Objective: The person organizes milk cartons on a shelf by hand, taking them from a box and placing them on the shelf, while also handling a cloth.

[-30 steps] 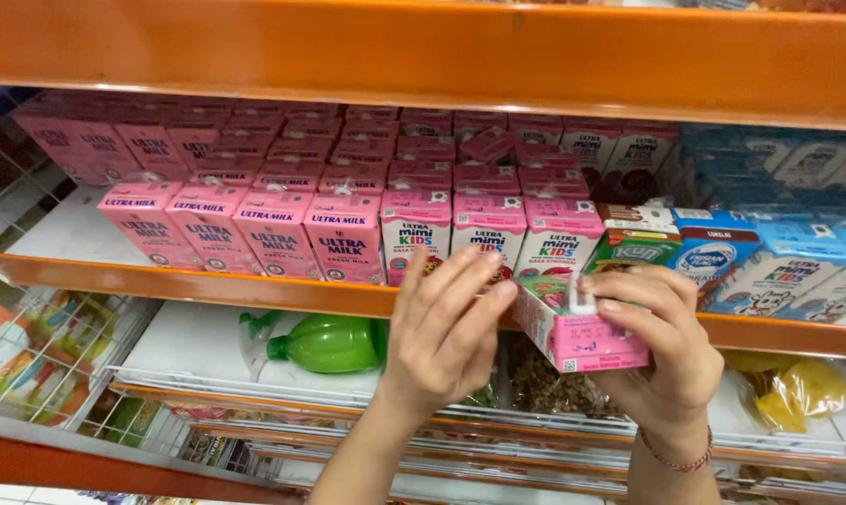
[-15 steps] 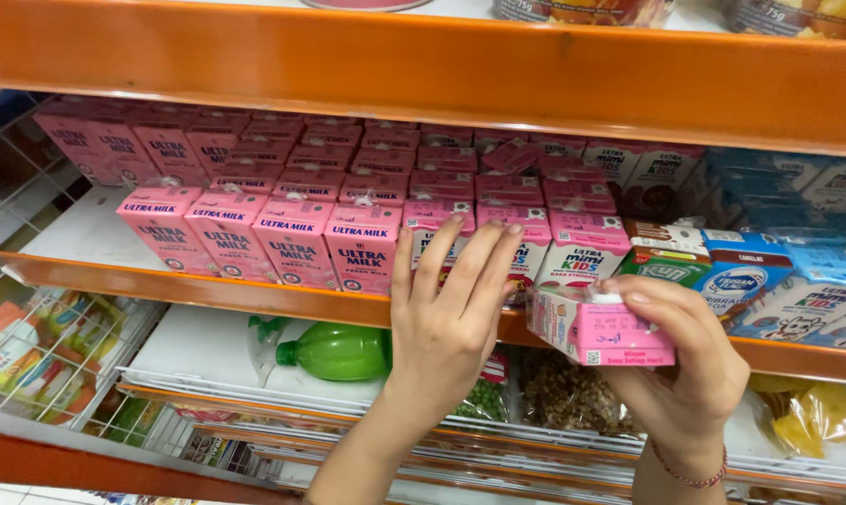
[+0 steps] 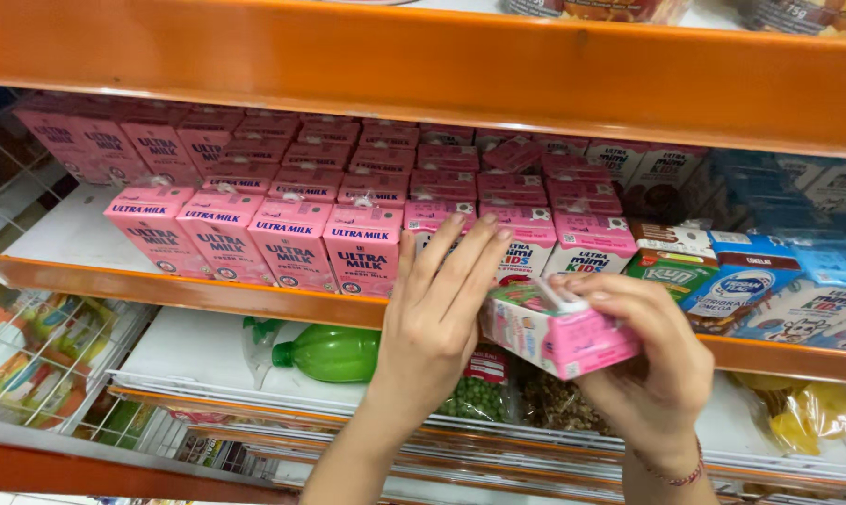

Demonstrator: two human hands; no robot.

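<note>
My right hand (image 3: 649,360) grips a small pink milk carton (image 3: 556,330), tilted on its side just in front of the orange shelf edge (image 3: 208,292). My left hand (image 3: 439,313) is flat and open, its fingers spread and pressed against the carton's left end and the front row of pink cartons (image 3: 292,238) behind. A thin red bracelet sits on my right wrist.
The shelf holds several rows of pink cartons, with green (image 3: 671,266) and blue cartons (image 3: 755,281) at the right. Below lie a green bottle (image 3: 327,353) and bags of dried beans (image 3: 484,393). A wire basket (image 3: 39,365) stands lower left. Another orange shelf (image 3: 441,65) hangs overhead.
My right hand has tipped the pink carton further onto its side and lowered it slightly. My left hand stays flat against it with fingers raised.
</note>
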